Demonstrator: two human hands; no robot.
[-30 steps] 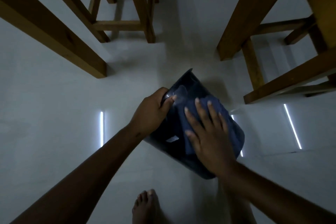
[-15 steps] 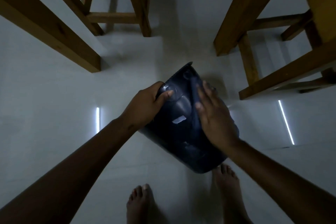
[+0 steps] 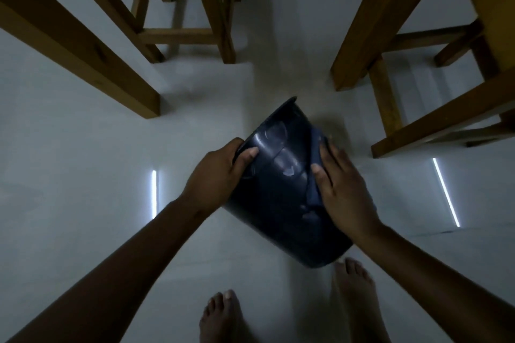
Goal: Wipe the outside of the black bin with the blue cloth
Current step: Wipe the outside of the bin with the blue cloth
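The black bin [image 3: 281,192] is tilted on its side above the pale floor, its rim pointing away from me. My left hand [image 3: 217,175] grips the bin's left edge near the rim, thumb on the outer wall. My right hand [image 3: 342,189] lies flat on the bin's right side, pressing the blue cloth [image 3: 314,172] against the wall. Only a narrow strip of the cloth shows beside my fingers; the rest is under my palm.
Wooden table legs [image 3: 83,44] stand at the left and a wooden stool [image 3: 195,8] behind. More wooden legs and rails [image 3: 390,44] stand at the right. My bare feet [image 3: 223,315] are on the floor below the bin.
My right hand has slid with the cloth from the bin's upper face round to its right side. The bin has turned a little in my left hand.
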